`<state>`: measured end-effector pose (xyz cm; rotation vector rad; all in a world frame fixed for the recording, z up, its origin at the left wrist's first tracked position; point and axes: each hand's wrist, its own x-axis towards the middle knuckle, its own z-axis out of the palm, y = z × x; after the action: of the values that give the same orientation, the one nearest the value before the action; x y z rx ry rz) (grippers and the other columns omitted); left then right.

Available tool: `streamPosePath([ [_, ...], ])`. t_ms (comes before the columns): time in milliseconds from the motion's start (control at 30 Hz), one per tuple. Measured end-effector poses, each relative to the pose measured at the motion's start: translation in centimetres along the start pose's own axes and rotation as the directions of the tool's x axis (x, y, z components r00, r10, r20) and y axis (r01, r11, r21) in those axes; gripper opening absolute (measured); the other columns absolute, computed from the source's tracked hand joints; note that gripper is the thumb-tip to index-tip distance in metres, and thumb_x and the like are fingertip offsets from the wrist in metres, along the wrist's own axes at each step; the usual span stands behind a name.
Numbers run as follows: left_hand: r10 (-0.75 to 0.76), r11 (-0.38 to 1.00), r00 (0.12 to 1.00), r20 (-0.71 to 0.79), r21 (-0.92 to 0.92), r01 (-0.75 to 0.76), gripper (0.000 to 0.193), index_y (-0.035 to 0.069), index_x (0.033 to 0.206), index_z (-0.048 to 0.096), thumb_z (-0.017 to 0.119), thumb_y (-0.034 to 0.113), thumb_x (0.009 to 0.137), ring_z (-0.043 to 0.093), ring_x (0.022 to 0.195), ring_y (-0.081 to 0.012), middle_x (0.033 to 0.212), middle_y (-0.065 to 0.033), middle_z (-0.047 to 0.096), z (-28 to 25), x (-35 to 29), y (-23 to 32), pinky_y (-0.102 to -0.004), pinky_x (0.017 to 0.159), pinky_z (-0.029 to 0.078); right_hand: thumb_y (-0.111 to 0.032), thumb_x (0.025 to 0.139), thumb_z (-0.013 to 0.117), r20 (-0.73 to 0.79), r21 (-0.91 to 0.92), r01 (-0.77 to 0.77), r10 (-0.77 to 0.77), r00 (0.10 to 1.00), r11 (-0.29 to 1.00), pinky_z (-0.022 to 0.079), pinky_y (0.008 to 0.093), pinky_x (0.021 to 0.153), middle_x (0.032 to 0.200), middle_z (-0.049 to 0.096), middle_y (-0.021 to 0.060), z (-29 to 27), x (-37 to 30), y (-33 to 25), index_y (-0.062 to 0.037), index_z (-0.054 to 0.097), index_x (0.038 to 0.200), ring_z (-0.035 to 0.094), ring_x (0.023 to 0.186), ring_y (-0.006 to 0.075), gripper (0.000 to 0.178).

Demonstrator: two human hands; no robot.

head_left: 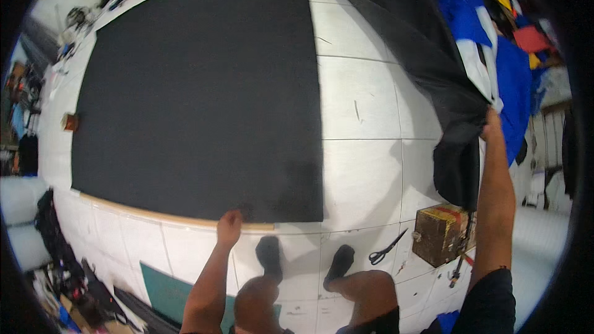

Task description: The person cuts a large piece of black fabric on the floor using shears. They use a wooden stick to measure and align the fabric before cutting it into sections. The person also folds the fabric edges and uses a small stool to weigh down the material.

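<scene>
A large black sheet of fabric (198, 93) lies flat on the white tiled floor in front of me. A pale wooden strip (148, 208) runs along its near edge. My left hand (229, 227) is closed on the strip near its right end, with fingertips at the fabric's edge; the exact grip is partly hidden. Out to the right, my right hand (490, 125) grips a second piece of black fabric (427, 55). That piece is bunched at my hand, trails far back to a point and hangs in folds below.
Black-handled scissors (387, 248) lie right of my feet, beside a worn box (440, 234). A small brown block (70, 122) sits at the sheet's left edge. Blue and white cloth (513, 86) is heaped at right. A green mat (167, 291) lies near my left forearm.
</scene>
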<state>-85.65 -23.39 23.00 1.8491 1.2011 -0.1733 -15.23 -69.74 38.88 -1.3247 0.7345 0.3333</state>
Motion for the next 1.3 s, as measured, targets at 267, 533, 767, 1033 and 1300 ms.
streamPosePath([
  [267, -0.626, 0.765, 0.779, 0.031, 0.217, 0.606, 0.046, 0.004, 0.114, 0.07, 0.06, 0.04, 0.088, 0.061, 0.115, -0.0398, 0.119, -0.02, 0.067, -21.1, -35.7, -11.9, -0.0467, 0.1, 0.047, -0.026, 0.092, 0.058, -0.467, -0.155, 0.411, -0.434, 0.771, 0.898, 0.054, 0.0401, 0.087, 0.121, 0.063, 0.0166, -0.9, -9.1, -30.4, 0.0086, 0.061, 0.12, 0.062, 0.102, 0.0306, 0.045],
  [533, -0.18, 0.931, 0.975, 0.127, 0.341, 0.127, 0.026, 0.004, 0.098, 0.07, 0.062, 0.028, 0.09, 0.068, 0.082, -0.0284, 0.08, -0.0153, 0.067, -28.9, -55.9, -24.8, -0.0408, 0.079, 0.054, -0.056, 0.098, 0.04, -0.522, -0.551, 0.372, -0.656, 0.545, 0.747, 0.047, 0.0439, 0.101, 0.133, 0.059, 0.0217, 2.8, -32.7, -26.8, 0.0101, 0.055, 0.13, 0.06, 0.118, 0.0357, 0.075],
  [767, -0.566, 0.823, 0.824, -0.015, -0.074, 0.563, 0.029, 0.003, 0.104, 0.067, 0.061, 0.028, 0.092, 0.065, 0.089, -0.0292, 0.089, -0.0167, 0.065, -49.6, -46.8, -29.5, -0.0411, 0.083, 0.052, -0.059, 0.098, 0.042, -0.284, -0.465, 0.635, -0.784, 0.553, 0.617, 0.044, 0.0427, 0.101, 0.127, 0.063, 0.0256, 25.8, -59.5, -16.6, 0.0091, 0.063, 0.122, 0.059, 0.118, 0.0397, 0.075],
  [1033, -0.521, 0.841, 0.833, -0.186, -0.28, 0.464, 0.032, 0.002, 0.111, 0.063, 0.06, 0.028, 0.093, 0.062, 0.096, -0.0301, 0.098, -0.0182, 0.063, -76.6, -37.2, -35.9, -0.0413, 0.088, 0.049, -0.052, 0.1, 0.053, 0.078, 0.043, 0.873, -0.872, 0.482, 0.486, 0.048, 0.0376, 0.095, 0.123, 0.064, 0.0155, 46.1, -82.1, -13.9, 0.005, 0.058, 0.13, 0.062, 0.11, 0.0266, 0.065],
  [1300, -0.528, 0.844, 0.798, -0.292, -0.285, 0.454, 0.036, 0.001, 0.119, 0.059, 0.059, 0.028, 0.095, 0.059, 0.104, -0.0311, 0.108, -0.0197, 0.061, -99.7, -30.8, -43.3, -0.0415, 0.093, 0.046, -0.055, 0.094, 0.059, 0.017, -0.053, 0.965, -0.966, 0.257, 0.256, 0.037, 0.034, 0.107, 0.134, 0.059, 0.019, 68.5, -107.7, -0.9, 0.0075, 0.057, 0.132, 0.053, 0.125, 0.0256, 0.073],
])
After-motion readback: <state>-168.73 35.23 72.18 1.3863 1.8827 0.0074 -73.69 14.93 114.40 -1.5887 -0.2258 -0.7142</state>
